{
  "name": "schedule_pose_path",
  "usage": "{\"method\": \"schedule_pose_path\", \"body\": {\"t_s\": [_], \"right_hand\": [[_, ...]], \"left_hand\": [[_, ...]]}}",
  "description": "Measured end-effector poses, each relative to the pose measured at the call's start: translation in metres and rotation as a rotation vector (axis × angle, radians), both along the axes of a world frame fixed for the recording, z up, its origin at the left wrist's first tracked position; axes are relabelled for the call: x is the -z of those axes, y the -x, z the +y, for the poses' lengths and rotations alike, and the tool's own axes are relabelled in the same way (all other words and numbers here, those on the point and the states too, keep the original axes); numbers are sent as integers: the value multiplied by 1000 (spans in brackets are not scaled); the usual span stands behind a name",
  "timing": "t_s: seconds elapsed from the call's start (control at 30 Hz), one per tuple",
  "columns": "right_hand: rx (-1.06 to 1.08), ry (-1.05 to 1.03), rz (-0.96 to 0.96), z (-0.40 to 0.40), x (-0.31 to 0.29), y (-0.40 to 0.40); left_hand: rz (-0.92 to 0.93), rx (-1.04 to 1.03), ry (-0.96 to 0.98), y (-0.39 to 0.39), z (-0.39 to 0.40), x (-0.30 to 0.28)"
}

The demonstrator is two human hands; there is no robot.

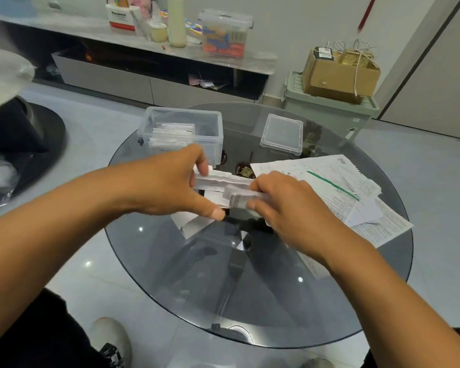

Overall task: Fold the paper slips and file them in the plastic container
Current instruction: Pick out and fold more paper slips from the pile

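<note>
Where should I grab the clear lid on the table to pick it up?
Probably best by its raised rim. The lid lies flat on the glass table, so its top gives no grip. Come from above and pinch two opposite edges; the near and right sides look free of the papers.

A home living room. A low TV console along the wall holds household clutter. A round glass coffee table stands on tiled floor.

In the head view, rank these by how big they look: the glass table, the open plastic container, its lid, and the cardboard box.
1. Glass table, clearly largest.
2. Open plastic container.
3. Cardboard box; it looks about as big as the container, but sits farther away, so this order is unsure.
4. Lid, smallest.
</note>
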State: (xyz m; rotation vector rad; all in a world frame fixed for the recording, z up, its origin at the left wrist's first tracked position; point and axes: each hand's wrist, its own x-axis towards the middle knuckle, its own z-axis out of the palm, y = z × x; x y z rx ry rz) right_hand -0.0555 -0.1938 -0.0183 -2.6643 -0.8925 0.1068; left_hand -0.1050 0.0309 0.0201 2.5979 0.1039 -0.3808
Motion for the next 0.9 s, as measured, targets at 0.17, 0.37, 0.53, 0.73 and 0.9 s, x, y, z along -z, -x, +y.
{"method": "schedule_pose_path", "body": {"t_s": [0.17, 0.37, 0.53, 0.73, 0.9], "right_hand": [[-26, 141, -23, 7, 11, 3], [25, -144, 147, 0, 5, 0], [31, -379, 338, -1, 4, 0], [18, -414, 428, 0, 4, 1], [1, -425, 484, 0, 4, 2]], "left_hand": [[76, 68, -275, -2, 2, 11], [116, 87, -287, -4, 8, 18], [136, 91, -164, -3, 11, 14], [188, 140, -117, -4, 7, 21], [173, 144, -91, -4, 3, 24]]}}
